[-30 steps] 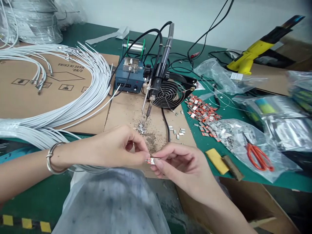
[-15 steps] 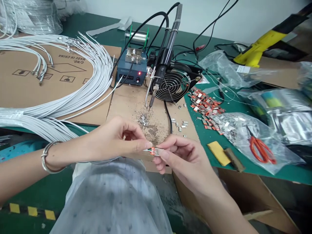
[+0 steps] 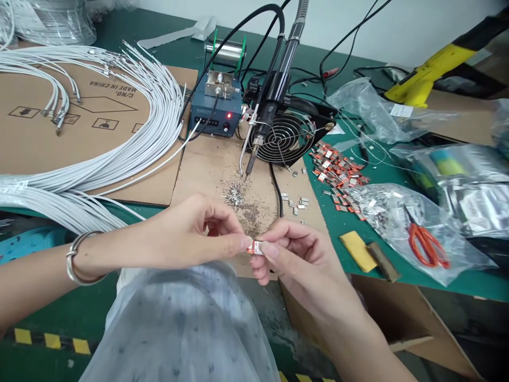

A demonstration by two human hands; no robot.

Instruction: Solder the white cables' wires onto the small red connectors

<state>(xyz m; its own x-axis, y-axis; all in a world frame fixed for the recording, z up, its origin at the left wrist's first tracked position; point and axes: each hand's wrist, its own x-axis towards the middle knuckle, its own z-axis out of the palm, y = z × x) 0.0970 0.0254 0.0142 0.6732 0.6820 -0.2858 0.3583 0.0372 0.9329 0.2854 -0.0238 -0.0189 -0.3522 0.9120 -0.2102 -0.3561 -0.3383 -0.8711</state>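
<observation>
A small USB connector [image 3: 255,247], metal with an orange-red back part, lies between my two hands in front of my lap. My right hand [image 3: 304,257] pinches its metal end between thumb and fingers. At the orange end, my left hand [image 3: 202,233] closes thumb and forefinger on the white cable joined to it; the thumb now hides the wires. Beyond the hands, a soldering iron [image 3: 272,103] is clamped tip down over a heap of solder bits [image 3: 234,195] on cardboard. Several loose metal shells [image 3: 296,203] lie right of the heap.
White cables [image 3: 159,106] curve across the left cardboard. Behind stand a blue soldering station [image 3: 214,116], a solder spool [image 3: 226,52] and a fan [image 3: 284,139]. To the right are orange-backed connectors [image 3: 338,170], a bag of metal shells [image 3: 385,212], red-handled scissors [image 3: 425,245] and a yellow sponge [image 3: 357,251].
My left thumb has slid right, up against the orange part, covering the coloured wires seen before. The connector looks turned a little, showing a whiter face. The view has shifted slightly.
</observation>
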